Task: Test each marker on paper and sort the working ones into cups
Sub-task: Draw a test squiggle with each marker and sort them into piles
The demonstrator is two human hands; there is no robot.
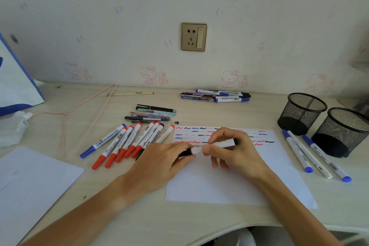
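A: What lies at the left of the frame?

B: A fan of capped markers (127,143) on the desk (60,215), left of centre, mostly red-capped, one blue, one black.

A: And the hands?

B: At centre, both hold one black marker (211,147) level above the test paper (229,181). The left hand (159,163) curls round its dark cap end; the right hand (233,151) pinches the white barrel, fingers bent.

A: How will it handle?

B: Likely light, stiff, smooth plastic. Grip mid-barrel; the cap probably needs a firm straight pull.

A: Further right?

B: Three blue-capped markers (311,154) beside two black mesh cups (323,124), which look empty, at the right edge.
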